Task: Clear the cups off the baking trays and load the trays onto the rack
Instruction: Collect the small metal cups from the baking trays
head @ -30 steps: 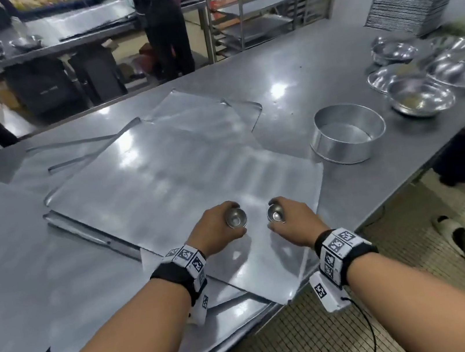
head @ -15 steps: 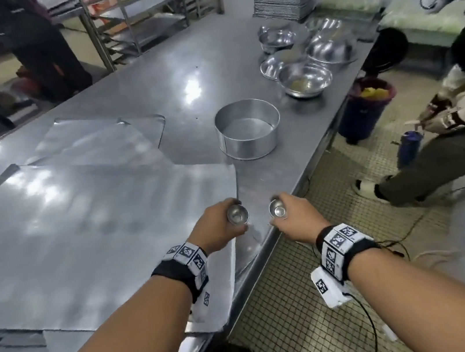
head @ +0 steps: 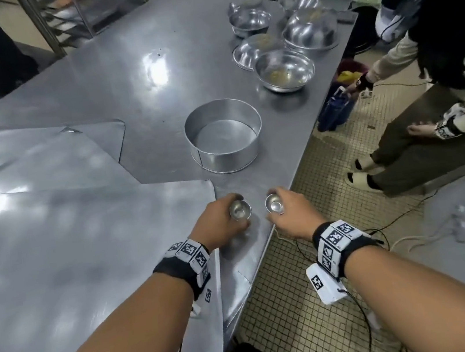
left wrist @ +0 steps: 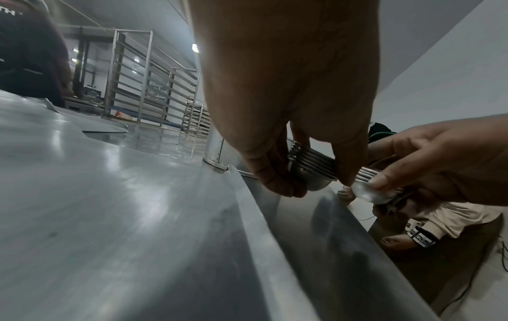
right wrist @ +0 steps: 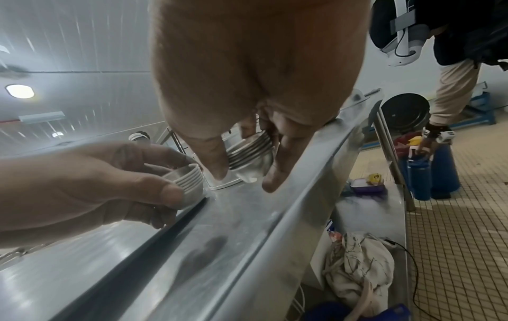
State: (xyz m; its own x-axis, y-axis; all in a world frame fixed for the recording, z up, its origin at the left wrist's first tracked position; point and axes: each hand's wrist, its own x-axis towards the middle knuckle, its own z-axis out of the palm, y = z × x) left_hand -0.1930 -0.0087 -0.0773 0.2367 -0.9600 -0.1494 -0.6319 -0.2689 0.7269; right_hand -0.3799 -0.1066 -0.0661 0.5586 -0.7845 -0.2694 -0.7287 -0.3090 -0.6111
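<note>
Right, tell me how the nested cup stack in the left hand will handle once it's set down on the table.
The cup stack has a rounded bottom, so it may rock or tip. Its thin polished metal probably makes it light and slippery on the steel table. The nested rims look loosely packed, so cups could separate if the left hand grips only the top.

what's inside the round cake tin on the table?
Nothing visible: the round cake tin shows a bare metal bottom. Its near wall hides the nearest strip of the bottom, so I can't check that part.
</note>
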